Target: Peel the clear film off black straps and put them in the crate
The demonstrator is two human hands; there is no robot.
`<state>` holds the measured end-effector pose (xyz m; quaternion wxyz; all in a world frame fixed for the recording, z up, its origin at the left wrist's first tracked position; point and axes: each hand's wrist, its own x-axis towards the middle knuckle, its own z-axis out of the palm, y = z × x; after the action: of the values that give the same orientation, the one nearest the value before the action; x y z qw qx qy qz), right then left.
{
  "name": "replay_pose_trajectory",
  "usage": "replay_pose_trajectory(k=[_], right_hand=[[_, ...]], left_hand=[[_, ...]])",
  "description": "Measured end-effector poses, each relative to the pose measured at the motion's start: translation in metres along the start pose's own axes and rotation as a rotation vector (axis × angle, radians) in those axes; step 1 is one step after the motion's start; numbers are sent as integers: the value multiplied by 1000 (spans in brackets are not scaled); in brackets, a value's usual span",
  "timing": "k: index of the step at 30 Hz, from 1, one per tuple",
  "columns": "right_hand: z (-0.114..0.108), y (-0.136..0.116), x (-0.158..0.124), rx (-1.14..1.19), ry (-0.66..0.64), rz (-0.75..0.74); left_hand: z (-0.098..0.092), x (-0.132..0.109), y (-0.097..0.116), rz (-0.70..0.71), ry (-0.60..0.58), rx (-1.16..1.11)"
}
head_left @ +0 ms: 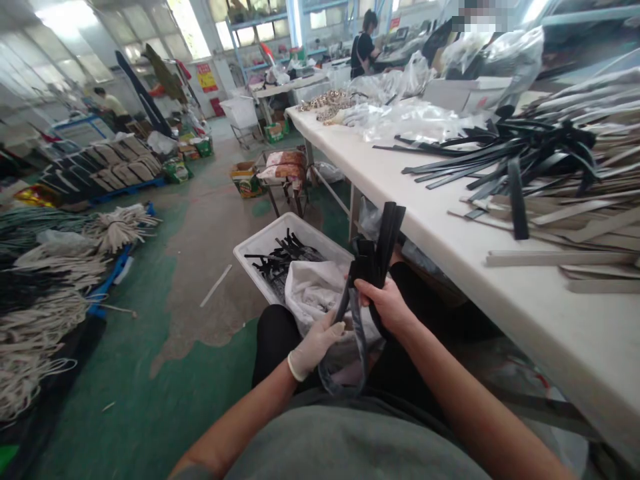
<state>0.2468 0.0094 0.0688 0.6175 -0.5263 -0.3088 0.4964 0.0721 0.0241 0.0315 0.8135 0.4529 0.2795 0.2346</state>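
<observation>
Table [430,220] with a pale top runs along the right of the grip, bearing loose black strips [545,150] and greyish-beige strips [600,230]. Well off to the left of the grip, a blue pallet [121,261] carries pale cords [47,297]. Just beyond the grip, a white tub [320,236] stands on the floor, a tangle of short dark pieces [293,252] lying in it. Nearer, just left of and below the grip, an open white sack [311,272] overlaps the tub's near end; whether it sits inside or against it, I cannot tell, nor what the pale matter in its mouth is. Farther out, beyond the tub, are a white bin [243,113] and a smaller green-and-brown carton [247,181], contents not discernible. At the grip itself is a bundle of black straps [385,243], upper ends upright. The right hand [387,303] is clamped around its middle; the left hand [316,343], in a pale glove, is closed on a strap just below, with a loop hanging between.
</observation>
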Motion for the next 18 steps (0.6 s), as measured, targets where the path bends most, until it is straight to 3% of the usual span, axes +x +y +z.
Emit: replay_pose_trajectory(k=[2,5,8,13,16,18], right_hand=[[6,2,-3,-38,-17,12],[10,-4,-7,-94,23,14],[3,-16,-9,-109,104,-1],[-25,-23,-4,-28,218,-36],[-45,-15,-1,4,290,-51],[-57,-10,0,1,345,-41]], left_hand=[[8,11,11,50,27,38],[15,24,19,-10,61,172],[13,22,17,22,33,382],[0,-11,-7,-24,-70,554],[-19,-32,-29,-176,-126,441],[-40,-40,-42,-254,-102,330]])
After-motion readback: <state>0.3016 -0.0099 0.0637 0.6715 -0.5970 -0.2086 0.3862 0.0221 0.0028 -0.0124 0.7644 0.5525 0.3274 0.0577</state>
